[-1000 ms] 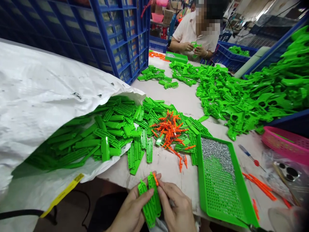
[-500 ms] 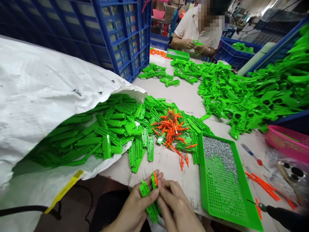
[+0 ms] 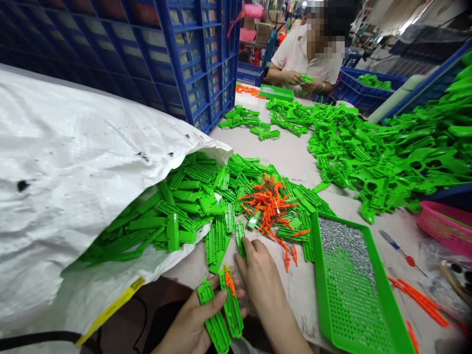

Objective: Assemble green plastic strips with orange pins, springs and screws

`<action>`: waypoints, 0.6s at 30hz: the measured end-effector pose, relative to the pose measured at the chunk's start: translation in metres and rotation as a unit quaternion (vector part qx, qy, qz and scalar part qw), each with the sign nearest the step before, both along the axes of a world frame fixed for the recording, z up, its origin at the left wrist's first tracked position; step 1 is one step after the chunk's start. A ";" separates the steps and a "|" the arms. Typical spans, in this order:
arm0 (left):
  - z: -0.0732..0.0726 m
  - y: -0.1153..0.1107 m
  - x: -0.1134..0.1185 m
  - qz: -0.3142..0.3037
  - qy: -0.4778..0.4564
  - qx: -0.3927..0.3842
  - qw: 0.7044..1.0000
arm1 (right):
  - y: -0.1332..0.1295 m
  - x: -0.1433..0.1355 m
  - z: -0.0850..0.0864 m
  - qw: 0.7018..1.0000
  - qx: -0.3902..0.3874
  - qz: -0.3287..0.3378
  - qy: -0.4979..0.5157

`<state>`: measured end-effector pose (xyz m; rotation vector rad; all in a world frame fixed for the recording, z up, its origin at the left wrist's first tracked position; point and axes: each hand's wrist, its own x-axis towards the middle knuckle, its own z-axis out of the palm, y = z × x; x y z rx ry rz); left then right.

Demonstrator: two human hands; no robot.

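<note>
My left hand (image 3: 208,309) holds two long green plastic pieces side by side, thumb across them. An orange part (image 3: 229,280) lies in the upper end of the right-hand piece (image 3: 232,309). My right hand (image 3: 258,268) reaches over the table edge, its fingertips at a loose green piece (image 3: 240,239); whether they grip it is hard to tell. Beyond it, small orange parts (image 3: 271,204) lie heaped on green pieces. More green pieces (image 3: 188,196) spill from a white sack (image 3: 92,137) on the left.
A green tray (image 3: 317,280) of small metal bits stands at right, near a screwdriver (image 3: 396,248), orange strips and a pink basket (image 3: 442,226). Green toy-gun shells (image 3: 376,152) pile behind. A blue crate (image 3: 184,64) stands back left; a person (image 3: 309,59) sits opposite.
My right hand has left the pieces in my left hand and moved forward to the loose green piece. The two held pieces now lie spread apart in my left hand. The view has shifted slightly.
</note>
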<state>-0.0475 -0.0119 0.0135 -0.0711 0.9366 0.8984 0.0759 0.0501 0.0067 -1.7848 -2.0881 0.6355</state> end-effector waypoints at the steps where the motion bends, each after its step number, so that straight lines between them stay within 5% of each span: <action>1: -0.001 0.000 -0.002 -0.001 -0.007 0.000 1.000 | -0.006 0.004 0.001 1.000 0.003 0.014 0.002; 4: -0.002 0.002 -0.005 0.002 -0.018 -0.003 1.000 | -0.023 0.030 -0.001 0.998 0.046 0.039 0.034; 10: 0.004 0.006 0.007 -0.015 -0.024 0.008 1.000 | -0.027 0.078 -0.012 0.970 0.132 -0.177 -0.105; 18: 0.008 0.003 0.018 -0.034 -0.024 0.020 0.999 | -0.014 0.098 0.011 0.983 0.116 -0.142 -0.025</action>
